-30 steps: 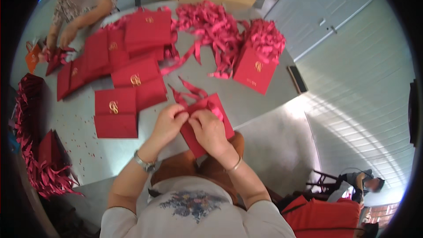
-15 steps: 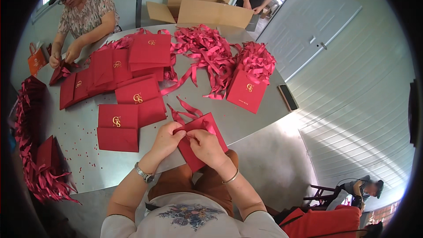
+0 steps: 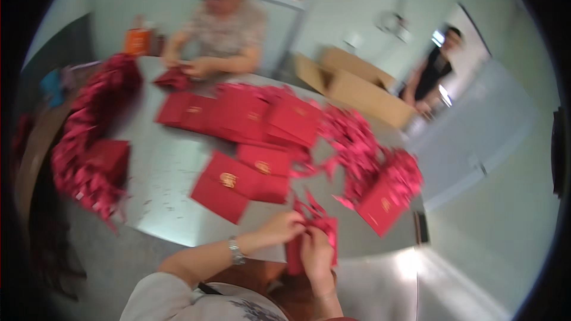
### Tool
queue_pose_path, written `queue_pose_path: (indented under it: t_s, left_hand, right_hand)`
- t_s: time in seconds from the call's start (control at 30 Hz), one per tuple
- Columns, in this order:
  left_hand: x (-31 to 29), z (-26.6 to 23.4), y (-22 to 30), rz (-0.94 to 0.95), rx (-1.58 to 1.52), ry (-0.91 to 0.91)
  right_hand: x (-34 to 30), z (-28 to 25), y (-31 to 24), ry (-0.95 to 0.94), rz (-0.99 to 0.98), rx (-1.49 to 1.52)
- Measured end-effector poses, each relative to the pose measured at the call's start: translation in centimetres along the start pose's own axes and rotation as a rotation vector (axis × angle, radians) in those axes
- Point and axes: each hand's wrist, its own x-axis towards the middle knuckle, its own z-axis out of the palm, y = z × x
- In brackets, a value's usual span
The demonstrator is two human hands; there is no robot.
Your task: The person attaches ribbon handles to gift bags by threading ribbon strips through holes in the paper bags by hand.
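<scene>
A small red paper bag point(image 3: 294, 260) with satin ribbon point(image 3: 309, 205) at its top edge is held in front of me at the table's near edge. My left hand point(image 3: 286, 227) closes on the bag's upper left edge. Beside it, my right hand point(image 3: 317, 252) lies over the bag's front with its fingers pinched where the ribbon meets the paper. The fingertips of both hands nearly touch; motion blur hides exactly what lies between them. Loose ribbon ends stick up beyond my hands.
Stacked red bags point(image 3: 238, 110) cover the grey table point(image 3: 160, 202). Ribbon heaps point(image 3: 357, 142) lie to the right, a row of ribboned bags point(image 3: 89, 125) along the left edge. A phone point(image 3: 421, 227) rests at the right edge. A co-worker point(image 3: 223, 30) handles a red bag opposite; another person stands near the cardboard box point(image 3: 369, 98).
The view has swung left and up and is blurred, so the table and hands appear farther right. Both hands stay together at the same bag.
</scene>
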Motion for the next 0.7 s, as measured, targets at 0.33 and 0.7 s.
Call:
queue_pose_path:
  t_s: [0.33, 0.7]
  left_hand:
    - [0.0, 0.3, -2.2, 0.019, 0.017, 0.158]
    - [-0.4, -0.7, -0.4, -0.047, -0.071, 0.121]
  right_hand:
    - [1.1, 1.3, 0.5, 0.03, -0.16, 0.001]
    - [0.9, 1.4, 0.4, 0.051, -0.198, -0.027]
